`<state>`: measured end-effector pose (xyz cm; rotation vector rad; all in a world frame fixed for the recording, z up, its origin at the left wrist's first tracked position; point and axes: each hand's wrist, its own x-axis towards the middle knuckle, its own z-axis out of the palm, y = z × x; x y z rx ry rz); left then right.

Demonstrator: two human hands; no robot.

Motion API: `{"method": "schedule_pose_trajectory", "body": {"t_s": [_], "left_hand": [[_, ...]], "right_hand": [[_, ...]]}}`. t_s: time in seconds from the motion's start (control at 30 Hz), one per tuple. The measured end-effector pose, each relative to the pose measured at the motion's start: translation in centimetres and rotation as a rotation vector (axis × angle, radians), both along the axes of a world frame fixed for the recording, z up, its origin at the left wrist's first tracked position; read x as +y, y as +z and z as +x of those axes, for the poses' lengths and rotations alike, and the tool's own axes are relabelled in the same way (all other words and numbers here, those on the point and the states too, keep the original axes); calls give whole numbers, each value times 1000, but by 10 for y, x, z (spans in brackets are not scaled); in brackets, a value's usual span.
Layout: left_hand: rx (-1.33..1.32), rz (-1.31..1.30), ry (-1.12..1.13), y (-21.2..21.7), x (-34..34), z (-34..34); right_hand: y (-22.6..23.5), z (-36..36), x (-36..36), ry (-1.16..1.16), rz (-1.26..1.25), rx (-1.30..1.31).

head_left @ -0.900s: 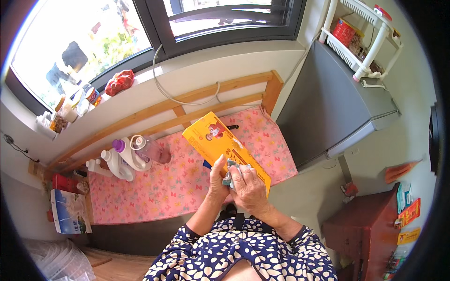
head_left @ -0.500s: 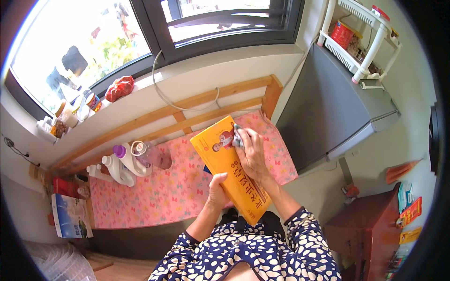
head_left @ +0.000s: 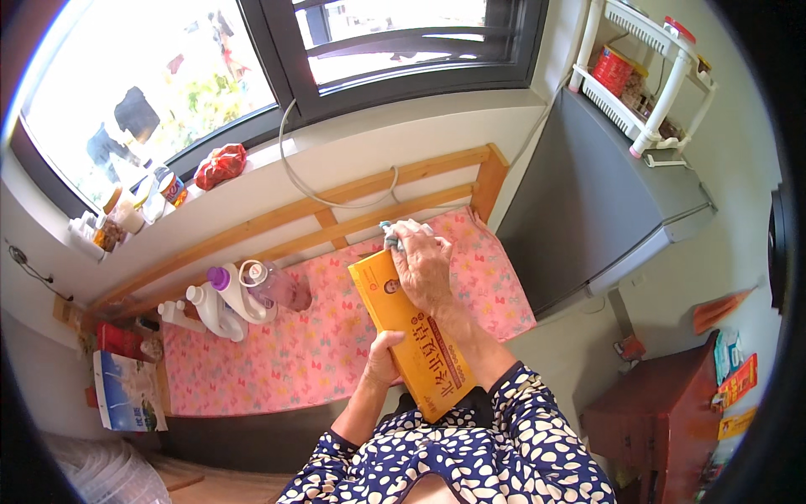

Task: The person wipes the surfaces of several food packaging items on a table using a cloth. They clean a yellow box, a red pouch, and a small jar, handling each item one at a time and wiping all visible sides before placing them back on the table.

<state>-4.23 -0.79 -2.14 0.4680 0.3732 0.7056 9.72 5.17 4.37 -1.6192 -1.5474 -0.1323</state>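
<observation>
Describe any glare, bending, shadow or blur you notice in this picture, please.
In the head view, the left window pane glares, mostly washed out to white; in the head view, the wooden rail bows and black rims the edges; in the head view, shadow darkens the space below the pink cover, while the yellow box looks fairly crisp.

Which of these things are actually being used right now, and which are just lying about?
In use:
Yellow box, held in the left hand
Bunched bluish cloth, held in the right hand at the box's far end

Just lying about:
Purple-capped jug on the pink cover
Red bag on the windowsill
White rack
</observation>
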Motion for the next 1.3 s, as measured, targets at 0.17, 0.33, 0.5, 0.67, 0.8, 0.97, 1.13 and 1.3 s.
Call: {"method": "schedule_pose_trajectory", "body": {"t_s": [0.17, 0.33, 0.5, 0.67, 0.8, 0.97, 1.13, 1.3], "left_hand": [[57, -65, 245, 11, 5, 21], [-38, 26, 298, -3, 22, 23], [-111, -23, 215, 4, 6, 33], [-45, 35, 127, 9, -8, 46], [-85, 39, 182, 13, -9, 57], [-114, 117, 299, 24, -10, 60], [-107, 202, 317, 24, -45, 76], [-113, 211, 298, 38, -99, 113]], "right_hand": [[-24, -18, -35, 90, -45, -174], [-35, -17, -103, 197, -180, -113], [-56, 10, -162, 70, -253, -46], [-34, 40, -110, -53, -117, 97], [-21, 40, -100, -75, -50, -100], [-40, 44, -150, -175, -124, 107], [-70, 42, -215, -405, -123, 217], [-82, 55, -278, -387, -15, 832]]}}
